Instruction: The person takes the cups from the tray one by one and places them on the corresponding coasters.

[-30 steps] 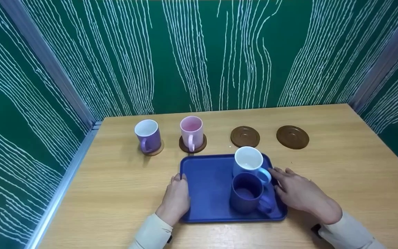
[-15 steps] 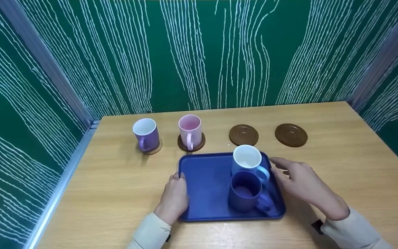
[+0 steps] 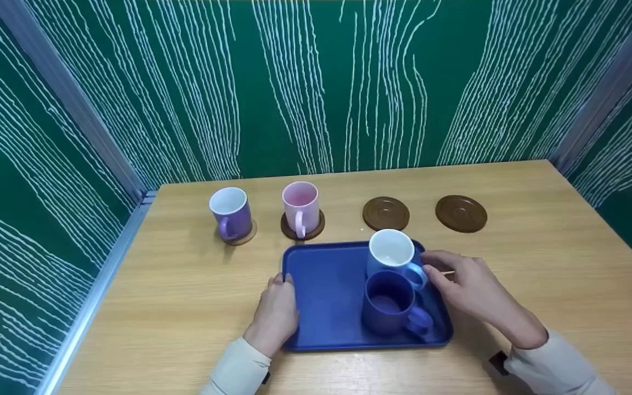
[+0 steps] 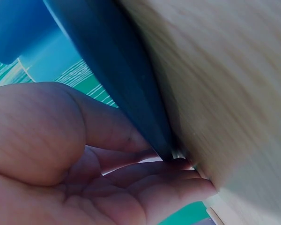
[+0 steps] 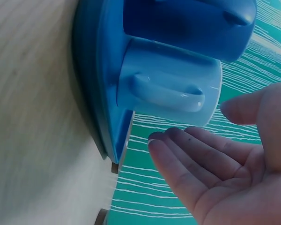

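Observation:
A blue tray (image 3: 324, 296) lies on the table, bearing a light blue mug (image 3: 386, 253) with a white inside and a dark blue mug (image 3: 387, 307) in front of it. Both mugs stand upright on the tray's right half, handles toward the right. My left hand (image 3: 273, 312) holds the tray's left edge; in the left wrist view its thumb and fingers (image 4: 178, 187) meet at the rim. Beside the light blue mug's handle, my right hand (image 3: 472, 285) has its thumb and fingers (image 5: 192, 159) apart. The right wrist view shows a gap between them and that mug.
Behind the tray, a purple mug (image 3: 232, 215) stands on a light coaster (image 3: 247, 235), and a pink mug (image 3: 300, 204) on a brown coaster (image 3: 319, 226). Two bare brown coasters (image 3: 385, 214) lie to the right. A green wall (image 3: 272, 137) closes off the back.
My right hand has lifted off the tray's right edge, its fingers spreading, and has come in toward the light blue mug's handle. My left hand stays at the tray's left edge.

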